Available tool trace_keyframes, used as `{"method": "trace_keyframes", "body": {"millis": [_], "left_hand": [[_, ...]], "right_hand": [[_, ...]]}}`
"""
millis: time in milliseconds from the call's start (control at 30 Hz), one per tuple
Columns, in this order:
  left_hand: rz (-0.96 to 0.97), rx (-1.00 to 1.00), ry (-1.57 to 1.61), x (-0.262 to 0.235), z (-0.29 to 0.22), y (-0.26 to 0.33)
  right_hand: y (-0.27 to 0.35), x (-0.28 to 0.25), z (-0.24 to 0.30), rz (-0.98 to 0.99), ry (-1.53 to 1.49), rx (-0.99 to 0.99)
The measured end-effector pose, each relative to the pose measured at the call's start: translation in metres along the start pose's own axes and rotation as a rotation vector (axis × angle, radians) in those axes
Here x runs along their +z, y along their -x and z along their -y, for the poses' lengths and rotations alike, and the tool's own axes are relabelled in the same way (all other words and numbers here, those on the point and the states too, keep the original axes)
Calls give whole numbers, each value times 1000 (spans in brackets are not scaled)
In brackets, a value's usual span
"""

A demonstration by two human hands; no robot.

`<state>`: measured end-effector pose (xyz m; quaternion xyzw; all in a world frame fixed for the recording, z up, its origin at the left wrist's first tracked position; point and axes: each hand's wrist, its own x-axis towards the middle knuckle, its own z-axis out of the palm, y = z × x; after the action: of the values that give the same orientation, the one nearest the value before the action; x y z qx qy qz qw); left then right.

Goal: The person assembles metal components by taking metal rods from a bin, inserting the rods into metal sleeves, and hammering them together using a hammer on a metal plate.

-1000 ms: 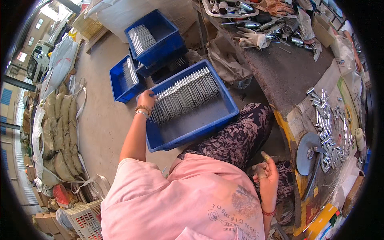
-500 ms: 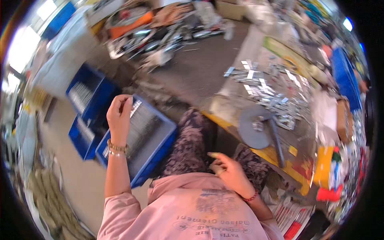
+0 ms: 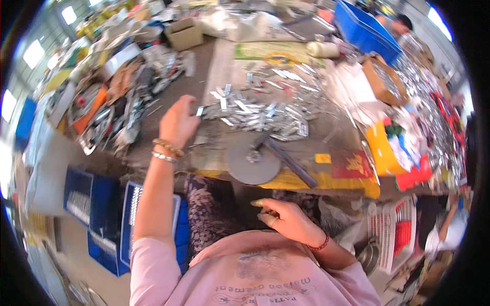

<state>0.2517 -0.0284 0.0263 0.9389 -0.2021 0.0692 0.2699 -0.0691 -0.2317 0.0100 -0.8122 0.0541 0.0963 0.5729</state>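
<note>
My left hand (image 3: 178,123) is raised over the workbench, slightly blurred, fingers and thumb apart, with nothing visible in it. A small shiny metal strip (image 3: 199,110) shows just beside its fingertips, at the left edge of a loose pile of metal pieces (image 3: 270,109). My right hand (image 3: 287,220) hovers above my lap, fingers half bent and apart, yellow covering on a fingertip, holding nothing I can see. In front of it, on the bench, lie a round grey disc (image 3: 245,166) and a dark bar-like handle (image 3: 291,163) resting at its edge.
Blue bins with rows of metal pieces, including a near bin (image 3: 125,224), stand below the bench at left. Scrap and an orange piece (image 3: 92,109) heap at far left. A cardboard box (image 3: 184,34), a blue crate (image 3: 365,33) and a yellow container (image 3: 383,148) surround the pile.
My left hand has gone from above the blue bin to the bench by the metal pile. The view has turned toward the bench. My right hand stays over my lap.
</note>
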Motion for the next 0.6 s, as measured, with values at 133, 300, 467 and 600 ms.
{"method": "trace_keyframes", "body": {"millis": [133, 300, 467, 600], "left_hand": [[25, -23, 35, -4, 12, -1], [-3, -39, 259, -13, 16, 17], [210, 59, 602, -27, -40, 76], [375, 97, 516, -29, -70, 109]], "right_hand": [[10, -35, 14, -116, 139, -206], [2, -106, 19, -580, 512, -291], [-44, -171, -23, -737, 930, -332], [-65, -193, -31, -553, 1126, -428]]}}
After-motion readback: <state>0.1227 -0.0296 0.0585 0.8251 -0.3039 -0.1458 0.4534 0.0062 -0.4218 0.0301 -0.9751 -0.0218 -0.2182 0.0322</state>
